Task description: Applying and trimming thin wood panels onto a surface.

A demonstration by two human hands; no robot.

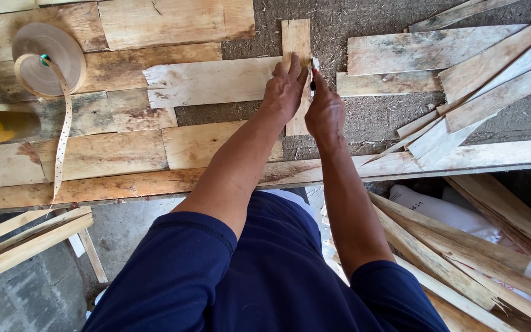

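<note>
Left hand (284, 86) presses veneer strip (295, 40); right hand (324, 110) pinches small tool (313, 80).

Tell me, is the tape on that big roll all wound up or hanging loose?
Partly unwound. A strip of perforated tape hangs loose from the tape roll, trailing down across the wooden boards.

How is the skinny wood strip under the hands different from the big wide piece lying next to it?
The narrow strip runs straight away from the person; the wide sheet lies crosswise. The narrow strip is slim with a neat square end; the wide sheet is broader with a ragged, torn left edge. The left hand presses on the narrow strip beside the right hand; most of the wide sheet lies untouched. Both are thin, pale wood.
</note>
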